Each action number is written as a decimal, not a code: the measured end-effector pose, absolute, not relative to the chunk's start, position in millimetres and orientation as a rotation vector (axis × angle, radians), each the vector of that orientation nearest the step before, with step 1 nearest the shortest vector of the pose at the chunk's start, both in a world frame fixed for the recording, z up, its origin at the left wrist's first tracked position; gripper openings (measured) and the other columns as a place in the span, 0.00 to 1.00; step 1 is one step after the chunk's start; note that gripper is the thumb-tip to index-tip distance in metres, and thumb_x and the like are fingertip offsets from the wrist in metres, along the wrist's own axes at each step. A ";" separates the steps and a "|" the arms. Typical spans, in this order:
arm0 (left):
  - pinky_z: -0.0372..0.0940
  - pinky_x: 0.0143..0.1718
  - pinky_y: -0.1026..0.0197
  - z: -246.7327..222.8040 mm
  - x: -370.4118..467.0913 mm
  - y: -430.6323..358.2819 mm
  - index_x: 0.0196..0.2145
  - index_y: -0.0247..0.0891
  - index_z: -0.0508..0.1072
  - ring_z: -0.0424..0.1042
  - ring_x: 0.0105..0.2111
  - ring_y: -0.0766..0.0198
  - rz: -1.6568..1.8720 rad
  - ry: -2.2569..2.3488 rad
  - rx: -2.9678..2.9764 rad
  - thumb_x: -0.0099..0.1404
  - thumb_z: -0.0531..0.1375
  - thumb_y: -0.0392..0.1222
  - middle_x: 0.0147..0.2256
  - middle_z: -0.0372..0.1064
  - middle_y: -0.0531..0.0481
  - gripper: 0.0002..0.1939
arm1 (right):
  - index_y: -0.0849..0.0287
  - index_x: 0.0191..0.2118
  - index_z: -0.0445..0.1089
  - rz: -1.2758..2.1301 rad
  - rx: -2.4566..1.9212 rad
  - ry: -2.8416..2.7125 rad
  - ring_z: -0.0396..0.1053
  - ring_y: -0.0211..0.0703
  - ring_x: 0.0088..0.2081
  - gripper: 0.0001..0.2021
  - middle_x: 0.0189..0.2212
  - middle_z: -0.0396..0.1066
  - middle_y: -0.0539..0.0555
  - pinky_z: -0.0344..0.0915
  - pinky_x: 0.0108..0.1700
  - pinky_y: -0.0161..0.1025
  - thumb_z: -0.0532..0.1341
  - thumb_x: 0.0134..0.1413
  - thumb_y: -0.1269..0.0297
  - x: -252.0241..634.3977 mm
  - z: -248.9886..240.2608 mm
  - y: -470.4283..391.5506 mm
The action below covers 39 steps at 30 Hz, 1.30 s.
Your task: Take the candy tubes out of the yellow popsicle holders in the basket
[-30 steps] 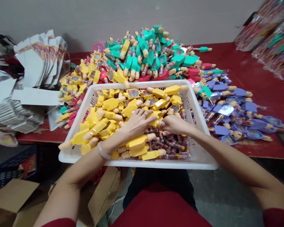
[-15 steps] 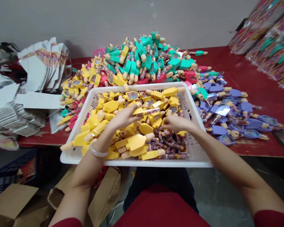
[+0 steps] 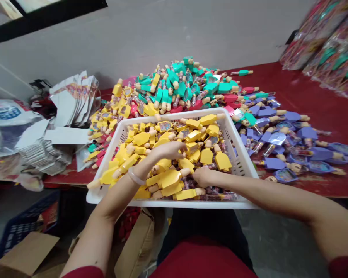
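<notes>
A white plastic basket in front of me holds a heap of yellow plastic toys with tan knobbed ends. Small printed tubes with dark pink contents lie at its near right. Over the middle of the yellow toys hovers my left hand, a pale bangle on its wrist. Its fingers are loosely bent and apart, with nothing visible in them. My right hand reaches down among the tubes, fingers curled; their tips are hidden, so whatever they grip cannot be made out.
Behind the basket rises a pile of green toys, with more yellow toys at its left. Purple toys spread at the right. White folded cards are stacked left. Packaged goods stand far right; cardboard boxes sit below.
The yellow toy with a clear tube has left my left hand. A yellow toy now shows atop the back left pile. My right hand has moved nearer, down into the tubes. The view has shifted.
</notes>
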<state>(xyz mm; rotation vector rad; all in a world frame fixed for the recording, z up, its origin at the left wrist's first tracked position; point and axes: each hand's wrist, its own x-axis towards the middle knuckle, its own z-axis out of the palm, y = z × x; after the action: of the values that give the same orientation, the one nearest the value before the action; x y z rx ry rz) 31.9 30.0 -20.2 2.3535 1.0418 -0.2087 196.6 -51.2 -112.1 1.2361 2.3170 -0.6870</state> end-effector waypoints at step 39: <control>0.54 0.26 0.65 -8.6 -0.4 -7.1 0.37 0.35 0.75 0.65 0.27 0.65 0.174 1.006 1.892 0.56 0.64 0.59 0.28 0.68 0.54 0.23 | 0.63 0.47 0.68 -0.497 1.633 2.640 0.73 0.52 0.36 0.14 0.35 0.76 0.60 0.59 0.35 0.39 0.58 0.57 0.63 226.9 -53.1 -32.1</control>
<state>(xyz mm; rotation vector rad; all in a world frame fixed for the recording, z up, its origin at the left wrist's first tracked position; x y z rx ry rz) -0.4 -7.1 -8.6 1.8915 1.0056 0.1741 226.9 -32.1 -53.1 1.6326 2.6404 -0.4969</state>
